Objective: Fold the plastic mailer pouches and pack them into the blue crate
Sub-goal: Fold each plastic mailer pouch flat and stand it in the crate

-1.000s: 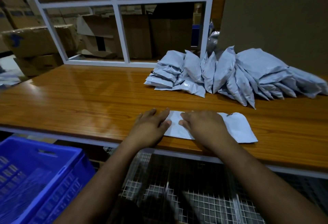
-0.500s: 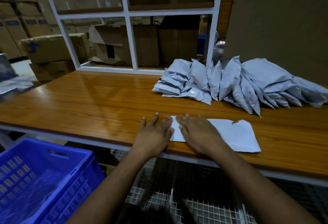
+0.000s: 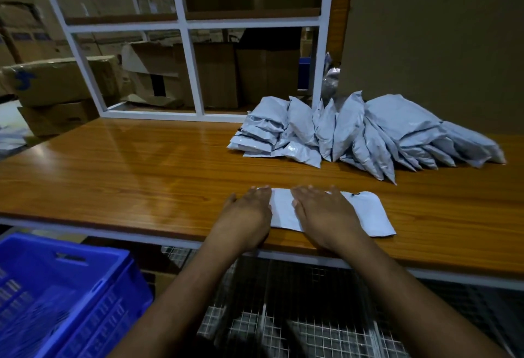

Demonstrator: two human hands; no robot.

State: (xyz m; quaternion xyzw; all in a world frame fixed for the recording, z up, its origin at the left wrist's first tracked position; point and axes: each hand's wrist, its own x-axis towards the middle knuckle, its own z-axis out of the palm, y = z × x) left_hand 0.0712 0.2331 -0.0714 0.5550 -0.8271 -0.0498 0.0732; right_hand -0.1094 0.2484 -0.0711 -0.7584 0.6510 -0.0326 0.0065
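At the near edge of a wooden desk (image 3: 119, 176), seen from a head-worn camera looking down, two bare hands press flat on one white plastic pouch (image 3: 365, 213). From the picture's centre, the pouch lies at about 5 o'clock, lengthwise along the desk edge. The left hand (image 3: 249, 210) covers its left end, with part of the palm on the bare wood. The right hand (image 3: 323, 213) lies over its middle. On both hands the fingers (image 3: 309, 192) are straight and spread wide, palms down, holding nothing; they seem to be smoothing or creasing the pouch. Its right end shows uncovered, with a small dark mark near the far corner.

At 2 o'clock, farther back on the desk and well apart from the hands, sits a pile (image 3: 368, 136) of many grey pouches, some stacked flat, others leaning on one another against a brown wall. Whether these are already folded cannot be told.

At 8 o'clock, below the desk level, stands the blue crate (image 3: 71, 287). The part of its inside in view shows no pouches, though the picture is blurred there.

Judging from this, the task looks early: one pouch is being worked, none appears packed, and the pile is left to handle.

Behind the desk, a white frame (image 3: 190, 74) stands before cardboard boxes (image 3: 62, 80). Wire mesh (image 3: 297, 329) lies beneath the arms.
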